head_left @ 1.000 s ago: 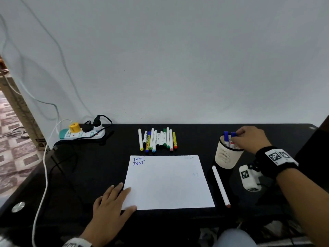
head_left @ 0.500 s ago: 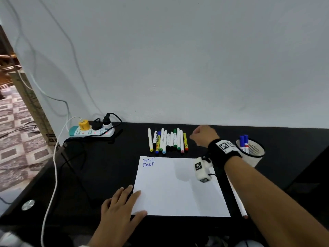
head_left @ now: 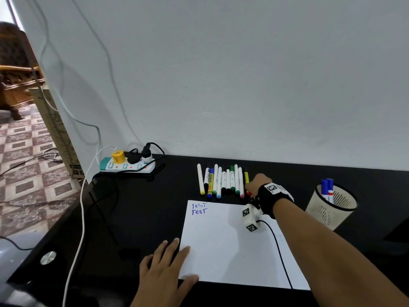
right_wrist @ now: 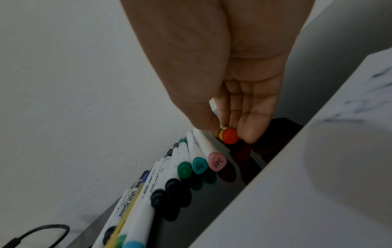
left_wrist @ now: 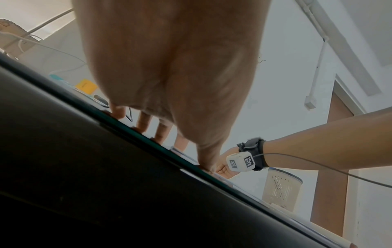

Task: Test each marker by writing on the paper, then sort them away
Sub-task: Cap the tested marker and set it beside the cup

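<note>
Orange-capped marker (right_wrist: 229, 138), at the row's (head_left: 223, 180) three-o'clock end, pinched by right hand (head_left: 257, 183). Left hand (head_left: 164, 271) spread flat on paper (head_left: 232, 251). Two markers in cup (head_left: 332, 209), two "TEST" lines written; most remain untested.

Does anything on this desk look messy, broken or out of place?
Nothing stands out. The markers lie in a neat row, the paper lies flat under the left hand, and the pen cup stands upright. The right hand pinches the orange-capped marker at the row's end.
</note>
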